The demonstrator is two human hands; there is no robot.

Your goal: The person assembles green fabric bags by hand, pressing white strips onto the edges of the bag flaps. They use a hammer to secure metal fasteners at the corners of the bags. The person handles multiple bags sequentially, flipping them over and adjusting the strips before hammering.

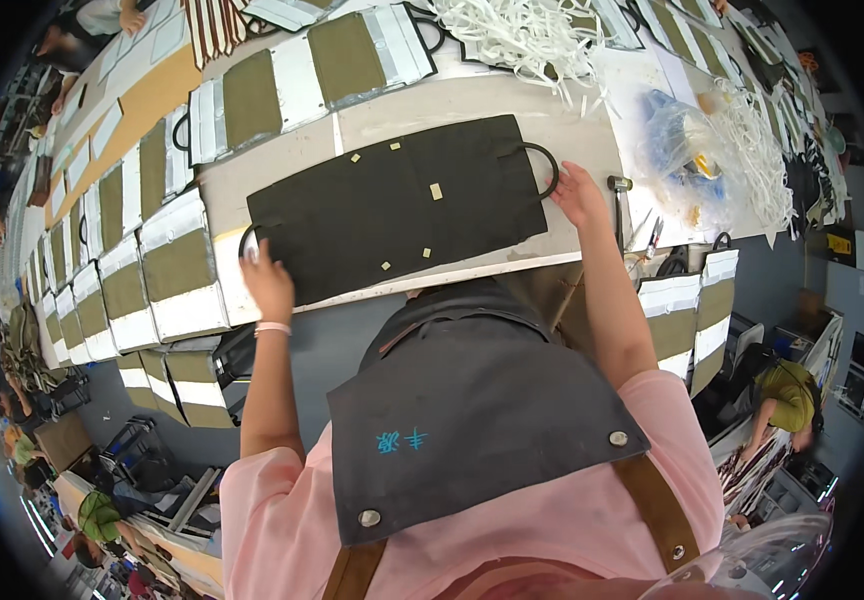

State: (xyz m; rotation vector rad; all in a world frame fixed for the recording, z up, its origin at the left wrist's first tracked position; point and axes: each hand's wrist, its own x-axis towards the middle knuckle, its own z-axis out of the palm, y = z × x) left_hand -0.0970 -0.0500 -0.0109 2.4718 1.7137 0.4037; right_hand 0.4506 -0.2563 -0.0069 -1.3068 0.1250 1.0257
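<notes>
A dark, flat fabric bag panel (377, 205) lies slantwise on the table in front of me, with small pale tabs on its face. At its left end, my left hand (270, 288) has its fingers curled at the black loop handle (246, 240), partly hiding it. The right loop handle (555, 165) sticks out past the panel's other end. Right beside that loop is my right hand (582, 198), thumb and fingers apart, fingertips at the handle's outer edge.
Olive-and-white bag panels (192, 265) line the table's left side and far edge. White strip scraps (522, 40) pile at the back. A hammer (620, 190), a pen-like tool (655, 235) and a clear plastic bag (692, 150) lie to the right. Other people work farther off.
</notes>
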